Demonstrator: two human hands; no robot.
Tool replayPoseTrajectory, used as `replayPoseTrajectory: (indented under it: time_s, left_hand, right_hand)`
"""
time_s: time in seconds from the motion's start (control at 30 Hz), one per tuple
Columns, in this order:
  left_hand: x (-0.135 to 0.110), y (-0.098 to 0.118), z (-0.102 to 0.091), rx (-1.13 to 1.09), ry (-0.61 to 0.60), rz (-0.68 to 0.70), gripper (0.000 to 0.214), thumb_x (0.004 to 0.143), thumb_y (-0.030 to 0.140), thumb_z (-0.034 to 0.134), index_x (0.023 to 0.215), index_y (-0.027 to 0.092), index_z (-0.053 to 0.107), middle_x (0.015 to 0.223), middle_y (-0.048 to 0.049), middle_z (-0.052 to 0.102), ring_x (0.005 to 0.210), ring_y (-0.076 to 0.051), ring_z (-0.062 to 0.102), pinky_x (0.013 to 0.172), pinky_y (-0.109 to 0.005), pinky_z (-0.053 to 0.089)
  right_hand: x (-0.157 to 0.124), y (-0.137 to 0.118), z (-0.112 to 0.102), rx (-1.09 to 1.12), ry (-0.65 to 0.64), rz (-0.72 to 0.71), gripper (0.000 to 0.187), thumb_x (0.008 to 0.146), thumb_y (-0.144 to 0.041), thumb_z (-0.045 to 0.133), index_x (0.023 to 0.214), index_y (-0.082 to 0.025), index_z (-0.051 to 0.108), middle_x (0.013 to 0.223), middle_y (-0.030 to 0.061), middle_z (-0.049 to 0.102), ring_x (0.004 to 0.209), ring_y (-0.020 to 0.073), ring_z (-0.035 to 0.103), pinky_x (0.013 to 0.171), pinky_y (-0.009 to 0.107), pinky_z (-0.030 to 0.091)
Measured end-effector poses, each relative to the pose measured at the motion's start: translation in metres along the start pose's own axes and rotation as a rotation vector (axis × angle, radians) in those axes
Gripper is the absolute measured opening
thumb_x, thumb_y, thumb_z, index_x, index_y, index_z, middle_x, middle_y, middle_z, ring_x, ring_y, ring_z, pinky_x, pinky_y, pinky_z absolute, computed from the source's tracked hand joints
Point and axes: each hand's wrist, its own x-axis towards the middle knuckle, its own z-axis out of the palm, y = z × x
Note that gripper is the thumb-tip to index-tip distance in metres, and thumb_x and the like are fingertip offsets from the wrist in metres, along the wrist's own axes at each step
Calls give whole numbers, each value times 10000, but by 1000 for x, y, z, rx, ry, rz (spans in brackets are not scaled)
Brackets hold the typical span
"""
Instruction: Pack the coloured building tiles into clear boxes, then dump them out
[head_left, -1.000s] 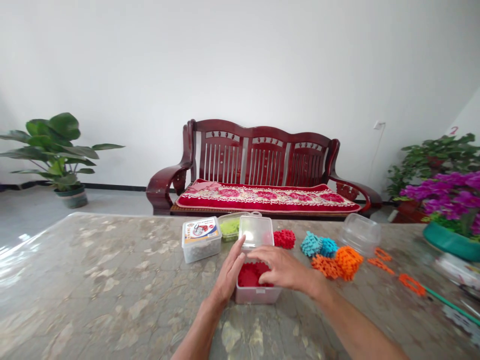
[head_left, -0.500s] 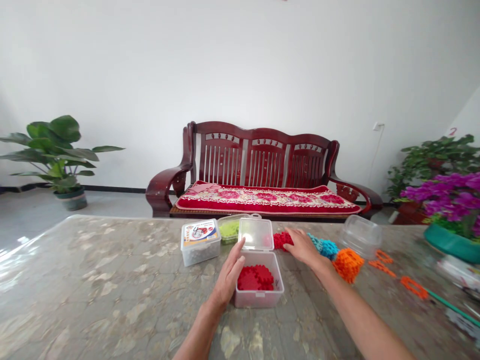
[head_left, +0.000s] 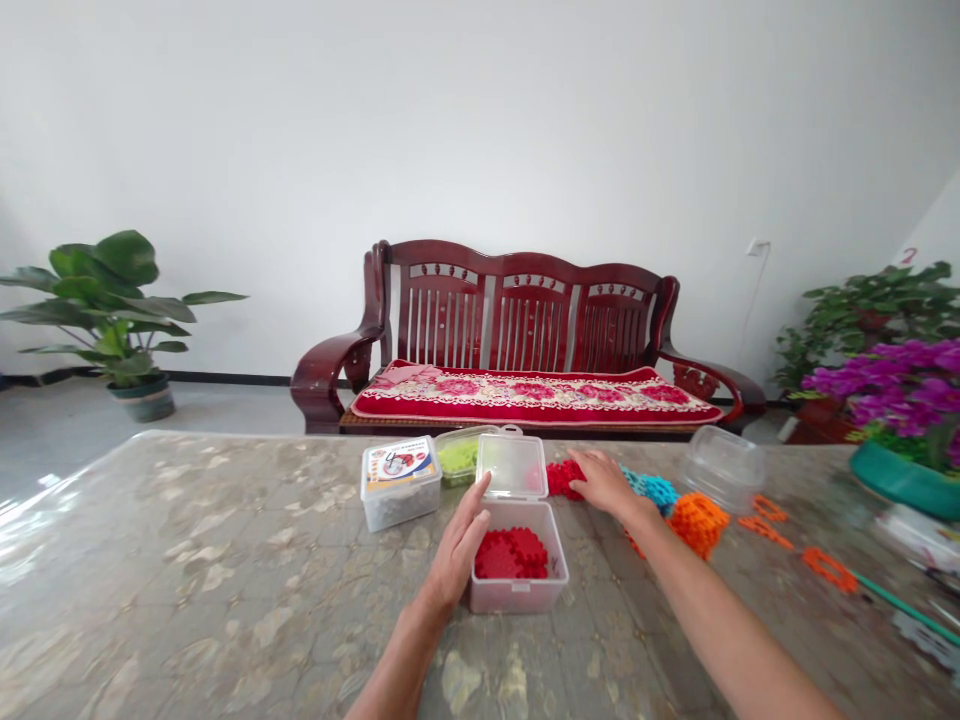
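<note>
My left hand (head_left: pixel 455 550) lies along the left wall of a clear plastic box (head_left: pixel 519 598), fingers stretched out and thumb near the rim. Red toothed plastic discs (head_left: pixel 510 555) fill the lower part of this box, whose lid (head_left: pixel 511 467) is swung back. Beyond the box's right side, my right hand (head_left: pixel 606 487) has its thumb and fingers around the right end of a cluster of red plastic pieces (head_left: pixel 561 478). Part of the cluster is hidden by the fingers. Close to the right wrist are blue interlocked pieces (head_left: pixel 654 492) and an orange block of interlocked pieces (head_left: pixel 699 524).
A closed labelled box (head_left: pixel 401 485) and an open box of light green pieces (head_left: pixel 457 460) stand left of the lid. At right are a clear container (head_left: pixel 724 468), loose orange pieces (head_left: pixel 828 569) and a flower pot (head_left: pixel 904 480). A wooden bench (head_left: pixel 525 310) stands behind the table.
My right hand has drawn slightly to the right, uncovering more of the red cluster. A bit of orange now shows under the right wrist. My left hand stays beside the box.
</note>
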Motion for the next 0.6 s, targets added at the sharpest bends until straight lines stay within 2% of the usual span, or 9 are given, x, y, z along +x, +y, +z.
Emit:
replayPoseTrajectory:
  time_s: [0.13,0.23,0.4,0.5,0.6]
  left_hand:
    - [0,0,0,-2,-10,-10,579,961,444,414,1485,201,381,1582,-46,328,1479,-212,233,1232,-381,120]
    - [0,0,0,-9,-3,-9,581,959,449,417,1484,200,384,1579,-45,335,1477,-216,237,1232,-377,124]
    - [0,4,0,-13,-1,-8,576,958,444,421,1481,204,391,1576,-47,338,1475,-233,244,1229,-409,143]
    - [0,7,0,-8,0,-18,568,952,441,430,1473,214,406,1570,-44,350,1472,-245,252,1227,-428,151]
    - [0,8,0,6,-10,-19,577,949,434,424,1476,199,398,1573,-51,345,1473,-240,250,1228,-426,149]
  right_hand:
    - [-2,-1,0,4,14,-10,639,778,-222,633,1399,-174,492,1345,141,588,1253,303,492,1037,431,362]
    - [-6,-2,-2,65,88,5,648,732,-232,678,1360,-175,530,1300,130,619,1215,298,528,1037,433,377]
    - [-19,-18,-23,450,246,-13,634,724,-263,696,1333,-182,542,1221,118,656,1111,247,614,1000,402,445]
    - [-37,-42,-48,605,260,-184,655,698,-281,736,1324,-222,551,1212,85,656,1090,232,620,979,386,465]
    - [-58,-69,-69,522,165,-416,616,665,-279,792,1255,-255,614,1203,63,651,1116,239,590,1002,386,440]
